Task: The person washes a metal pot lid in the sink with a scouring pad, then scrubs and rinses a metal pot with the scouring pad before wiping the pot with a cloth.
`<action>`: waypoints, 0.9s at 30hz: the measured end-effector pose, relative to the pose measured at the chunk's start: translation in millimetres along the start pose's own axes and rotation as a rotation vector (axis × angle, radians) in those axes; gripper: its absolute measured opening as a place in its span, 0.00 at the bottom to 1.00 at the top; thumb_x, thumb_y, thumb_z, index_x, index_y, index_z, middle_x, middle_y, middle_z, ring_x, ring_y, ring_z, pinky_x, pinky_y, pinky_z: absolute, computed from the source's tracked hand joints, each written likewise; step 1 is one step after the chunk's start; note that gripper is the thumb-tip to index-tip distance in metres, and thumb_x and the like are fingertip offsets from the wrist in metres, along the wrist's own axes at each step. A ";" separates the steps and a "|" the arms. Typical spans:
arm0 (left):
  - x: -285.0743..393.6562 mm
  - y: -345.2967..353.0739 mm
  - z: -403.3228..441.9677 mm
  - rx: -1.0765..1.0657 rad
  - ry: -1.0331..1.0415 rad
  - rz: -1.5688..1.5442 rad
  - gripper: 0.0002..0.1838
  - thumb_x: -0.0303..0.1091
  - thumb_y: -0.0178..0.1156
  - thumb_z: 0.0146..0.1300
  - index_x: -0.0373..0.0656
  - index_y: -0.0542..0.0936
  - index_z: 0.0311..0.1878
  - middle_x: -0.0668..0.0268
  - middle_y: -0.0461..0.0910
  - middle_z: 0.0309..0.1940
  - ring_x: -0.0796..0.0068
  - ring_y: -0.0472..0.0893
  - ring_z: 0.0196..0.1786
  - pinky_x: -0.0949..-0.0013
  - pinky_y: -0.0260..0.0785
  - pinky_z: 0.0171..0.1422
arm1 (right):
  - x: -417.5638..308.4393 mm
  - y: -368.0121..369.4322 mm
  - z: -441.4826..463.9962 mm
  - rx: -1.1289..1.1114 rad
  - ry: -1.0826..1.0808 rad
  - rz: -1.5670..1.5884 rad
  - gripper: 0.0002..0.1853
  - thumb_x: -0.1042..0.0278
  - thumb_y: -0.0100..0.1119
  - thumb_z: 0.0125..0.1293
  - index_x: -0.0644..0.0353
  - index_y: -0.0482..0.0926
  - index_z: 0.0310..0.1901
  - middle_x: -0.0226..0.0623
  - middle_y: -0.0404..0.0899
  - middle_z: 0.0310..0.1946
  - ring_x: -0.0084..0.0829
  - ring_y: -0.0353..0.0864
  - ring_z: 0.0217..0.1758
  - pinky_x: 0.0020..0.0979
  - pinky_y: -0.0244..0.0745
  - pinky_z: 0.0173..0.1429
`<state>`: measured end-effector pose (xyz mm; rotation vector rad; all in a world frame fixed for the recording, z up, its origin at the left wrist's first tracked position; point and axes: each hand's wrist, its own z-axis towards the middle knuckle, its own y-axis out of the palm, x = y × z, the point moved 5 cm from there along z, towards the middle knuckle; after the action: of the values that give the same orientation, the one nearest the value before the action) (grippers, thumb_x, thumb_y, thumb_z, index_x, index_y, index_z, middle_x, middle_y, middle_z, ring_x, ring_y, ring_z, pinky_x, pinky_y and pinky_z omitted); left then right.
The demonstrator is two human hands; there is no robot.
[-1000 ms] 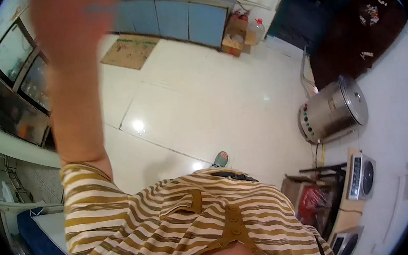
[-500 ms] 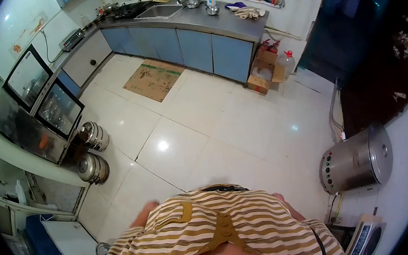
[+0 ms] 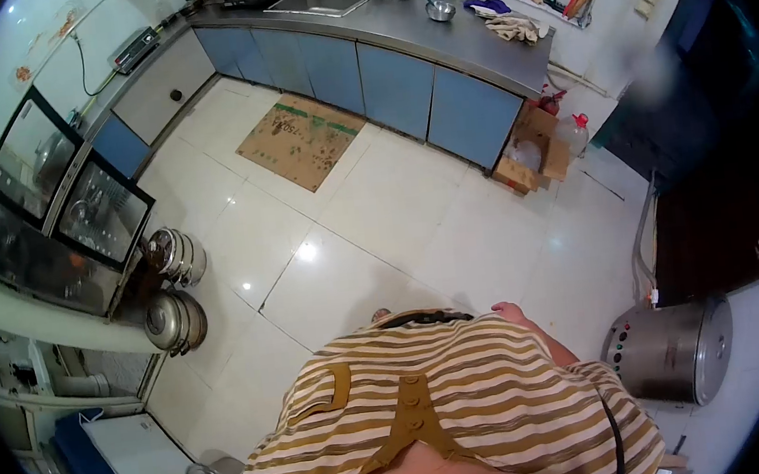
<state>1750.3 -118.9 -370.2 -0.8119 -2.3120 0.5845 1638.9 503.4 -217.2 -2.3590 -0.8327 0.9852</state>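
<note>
My right hand (image 3: 509, 310) hangs in front of my striped shirt (image 3: 446, 358), over the tiled floor. It looks loosely open and no object shows in it. My left hand is out of sight, hidden by my body. A small bit of a foot (image 3: 380, 314) peeks out past the shirt's front edge. Neither hand is near any object; the closest large thing on my right is a steel drum-shaped cooker (image 3: 656, 352).
A steel counter (image 3: 395, 18) with a sink (image 3: 325, 1), gloves (image 3: 517, 28) and a metal bowl (image 3: 441, 12) runs along the back. A cardboard mat (image 3: 298, 149) lies before it. An open box (image 3: 527, 161) is at its right end. Steel pots (image 3: 176, 321) stand left.
The view has shifted, with the counter's right end and box farther right and lower. My right hand has swung forward into fuller view. My left hand has gone behind my body.
</note>
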 end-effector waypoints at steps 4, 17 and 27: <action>110.3 -62.8 93.7 0.098 0.281 -0.036 0.23 0.50 0.52 0.60 0.41 0.78 0.48 0.51 0.78 0.45 0.58 0.77 0.49 0.63 0.69 0.52 | -46.2 -17.7 40.7 0.021 -0.026 0.107 0.21 0.71 0.47 0.54 0.59 0.74 0.53 0.42 0.81 0.34 0.31 0.82 0.32 0.32 0.77 0.33; 333.9 -159.8 261.7 0.126 0.414 0.122 0.19 0.46 0.54 0.59 0.41 0.79 0.45 0.54 0.80 0.40 0.58 0.79 0.46 0.64 0.70 0.50 | 23.9 -21.3 292.2 -0.117 -0.108 -0.660 0.16 0.57 0.50 0.53 0.56 0.82 0.37 0.42 0.79 0.42 0.43 0.77 0.47 0.39 0.73 0.50; 408.3 -228.0 279.2 0.049 0.053 -0.100 0.20 0.46 0.54 0.59 0.40 0.79 0.45 0.54 0.81 0.38 0.60 0.80 0.44 0.65 0.70 0.48 | -231.5 -205.3 443.9 0.332 -0.533 -0.423 0.14 0.65 0.48 0.57 0.59 0.79 0.41 0.45 0.80 0.36 0.39 0.80 0.38 0.37 0.75 0.40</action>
<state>1216.9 -63.0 -275.8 -0.6761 -2.2666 0.5667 1104.4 568.9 -270.1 -1.5676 -1.1899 1.4468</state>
